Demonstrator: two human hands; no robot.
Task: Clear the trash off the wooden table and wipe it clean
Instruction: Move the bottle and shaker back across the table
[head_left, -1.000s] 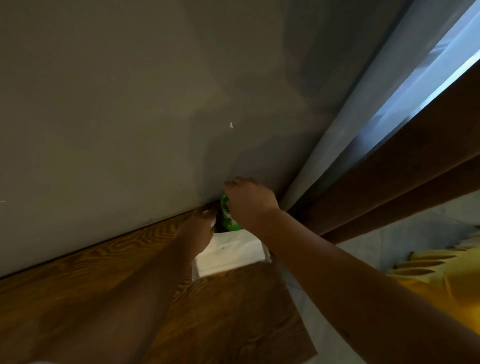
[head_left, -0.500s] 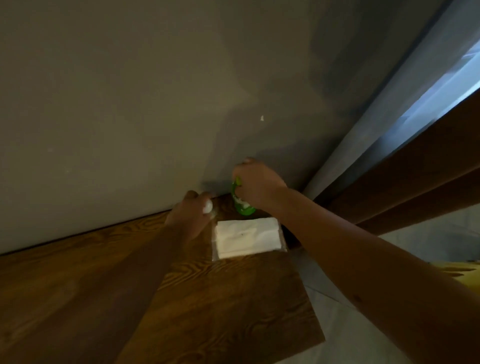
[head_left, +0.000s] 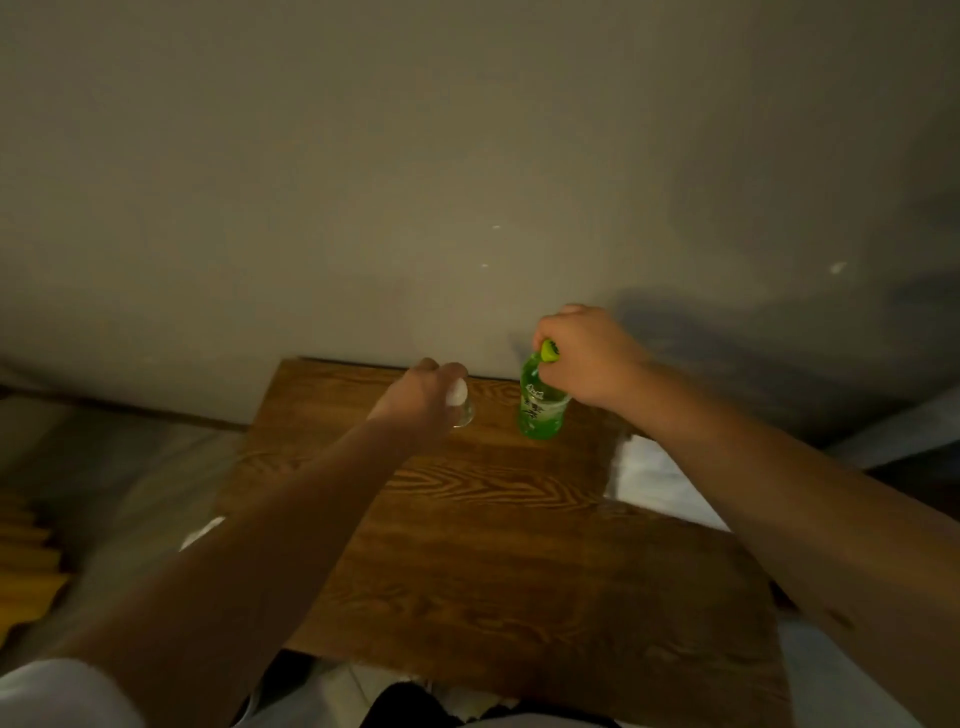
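A grey wall (head_left: 467, 156) fills the upper part of the view, and the wooden table (head_left: 493, 545) butts against its foot — everything else is placed from that table. Right of the table lies a white surface (head_left: 654, 483), partly hidden by the right forearm; left of it, at the frame edge, sits something yellow and ridged (head_left: 26, 561), too blurred to name. Over the table's far edge the right hand (head_left: 587, 358) grips a green bottle (head_left: 540, 410) by its neck, fingers curled round the yellow-green cap (head_left: 549, 351); the bottle is upright, its base at or just above the wood — which, I cannot tell. Just left of the bottle, also near the far edge, the left hand (head_left: 426, 400) is curled round a small clear cup (head_left: 464, 413) with something white (head_left: 457, 391) showing at its top.
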